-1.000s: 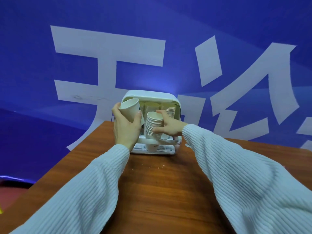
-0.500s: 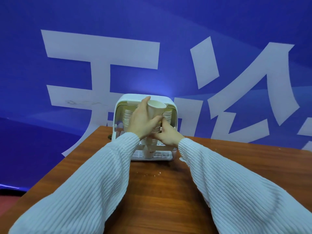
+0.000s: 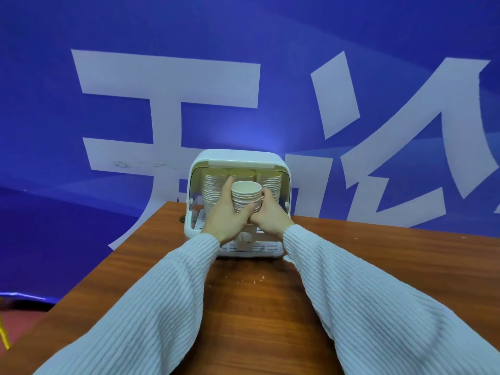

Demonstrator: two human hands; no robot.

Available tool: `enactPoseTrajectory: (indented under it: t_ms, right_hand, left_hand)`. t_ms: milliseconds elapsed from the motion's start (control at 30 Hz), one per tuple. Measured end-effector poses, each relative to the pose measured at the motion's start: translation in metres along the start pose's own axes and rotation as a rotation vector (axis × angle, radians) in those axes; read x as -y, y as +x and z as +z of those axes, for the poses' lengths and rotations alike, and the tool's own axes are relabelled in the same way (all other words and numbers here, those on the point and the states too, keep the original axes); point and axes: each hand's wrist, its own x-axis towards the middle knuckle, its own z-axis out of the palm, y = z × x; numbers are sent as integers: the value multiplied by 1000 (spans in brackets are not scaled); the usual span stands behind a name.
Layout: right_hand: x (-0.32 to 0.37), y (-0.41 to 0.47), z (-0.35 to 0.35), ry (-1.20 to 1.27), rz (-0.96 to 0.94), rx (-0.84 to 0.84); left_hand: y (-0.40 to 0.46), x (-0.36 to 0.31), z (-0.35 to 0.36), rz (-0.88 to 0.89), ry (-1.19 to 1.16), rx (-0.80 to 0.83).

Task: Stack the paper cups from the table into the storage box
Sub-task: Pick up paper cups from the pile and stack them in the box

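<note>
White paper cups, nested in one stack (image 3: 246, 197), sit clasped between both my hands at the open front of the storage box (image 3: 238, 158), at twelve o'clock on the wooden bench (image 3: 378, 261). My left hand (image 3: 226, 217) wraps its fingers (image 3: 226, 186) round the stack's nine o'clock side; my right hand (image 3: 272, 216) closes on its three o'clock side. Three more cup stacks (image 3: 213, 185) stand inside the box, behind. A blue banner (image 3: 81, 77) hangs beyond.

upright cup stack (image 3: 246, 197), white storage box (image 3: 238, 158) open
</note>
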Motion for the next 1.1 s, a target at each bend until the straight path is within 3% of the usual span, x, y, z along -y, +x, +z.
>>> enactPoseTrajectory:
  t_ms: [133,400,500,600,633,767,933,1100]
  right_hand:
    - [4,12,9,-3,12,-102]
    - [0,20,21,86,32,-72]
    - [4,7,14,13,-4,-221]
    - [13,-5,-6,-100,-158,-536]
    - [16,-3,-15,-177,-207,-550]
    - [27,23,-37,-592,-205,-320]
    - [30,24,-47,-690,-258,-363]
    - [11,0,-46,-697,-434,-403]
  left_hand:
    - [13,2,-4,-11,-23,-66]
    - [27,17,-10,9,-25,-14]
    - [25,19,-14,0,-43,-27]
    - [12,20,-17,-32,46,-154]
    - [3,19,-17,-1,62,-240]
    - [-38,16,-1,282,124,-471]
    - [-88,16,31,294,11,-281]
    - [-105,16,45,326,109,-108]
